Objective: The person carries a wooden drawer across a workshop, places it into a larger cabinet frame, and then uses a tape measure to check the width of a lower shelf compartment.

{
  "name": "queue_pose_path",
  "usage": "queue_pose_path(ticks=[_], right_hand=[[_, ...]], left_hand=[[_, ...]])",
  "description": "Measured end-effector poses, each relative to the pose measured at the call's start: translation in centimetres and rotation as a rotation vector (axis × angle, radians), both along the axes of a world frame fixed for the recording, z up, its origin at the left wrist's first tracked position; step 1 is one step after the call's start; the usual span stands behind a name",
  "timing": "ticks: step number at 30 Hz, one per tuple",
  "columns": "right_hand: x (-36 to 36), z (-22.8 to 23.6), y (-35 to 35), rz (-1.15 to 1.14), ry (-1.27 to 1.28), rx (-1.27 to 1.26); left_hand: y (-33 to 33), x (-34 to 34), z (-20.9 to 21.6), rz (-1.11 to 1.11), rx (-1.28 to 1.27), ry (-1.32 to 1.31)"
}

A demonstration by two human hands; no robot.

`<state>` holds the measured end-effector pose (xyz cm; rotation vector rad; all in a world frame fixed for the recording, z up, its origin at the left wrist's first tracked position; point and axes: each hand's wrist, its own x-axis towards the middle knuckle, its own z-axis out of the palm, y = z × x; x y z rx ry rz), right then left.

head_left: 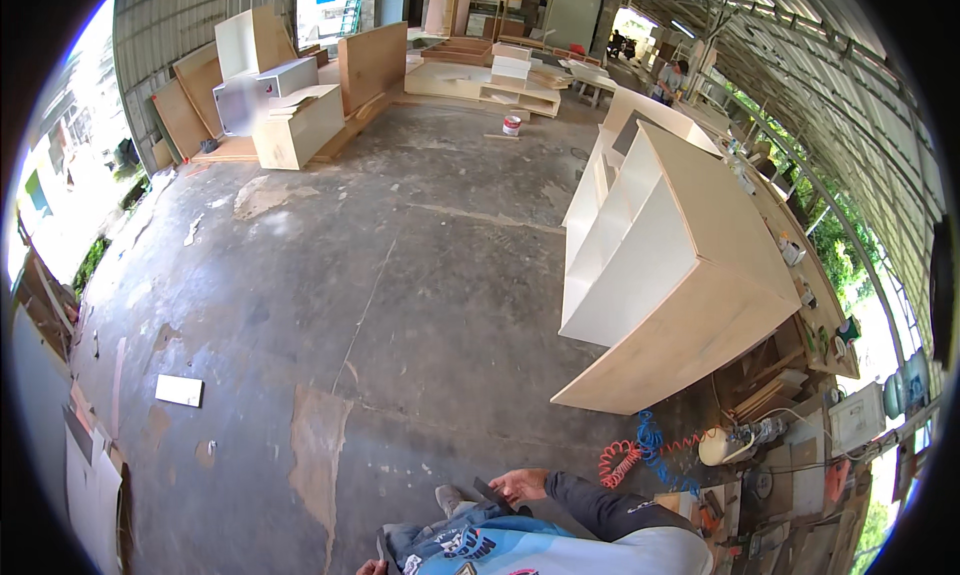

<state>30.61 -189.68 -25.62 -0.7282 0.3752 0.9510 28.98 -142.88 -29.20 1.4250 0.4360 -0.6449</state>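
Close in front of my body at the lower edge, my right hand [521, 485] has its fingers closed on a dark flat strip [487, 490]; what kind it is I cannot make out. Lower and to the left, only a small part of my left hand [371, 567] shows at the picture's rim. A thin dark grey piece [382, 546] stands up beside its fingers, and the rest of that hand is cut off. Between the hands lie my blue printed shirt and a grey shoe [449, 497] on the concrete floor.
A large open wooden cabinet [690, 265] with white inner faces stands ahead on the right. Red coiled hose [620, 462] and a compressor tank [722, 445] lie near my right. A white board [179, 391] is on the floor to the left. Stacked cabinets [300, 125] stand far left.
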Motion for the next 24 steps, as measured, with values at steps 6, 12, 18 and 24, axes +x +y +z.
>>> queue_pose_path(ticks=[6, 12, 18, 24], right_hand=[[1.5, -7.5, -1.2, 0.008, -0.033, -0.179], [9.9, -12.4, 0.7, -0.114, -0.039, -0.271], [22.4, -12.5, 3.4, -0.238, -0.172, -0.649], [30.5, -10.8, 4.7, -0.546, -0.046, -1.075]], left_hand=[[-2.1, 6.7, -1.1, -0.016, -0.151, 0.093], [1.2, 20.6, -7.9, 0.058, -0.297, 0.09], [5.9, 34.3, -12.6, 0.157, 0.08, 0.174], [13.7, 47.6, -16.4, -0.635, 0.43, 0.076]])
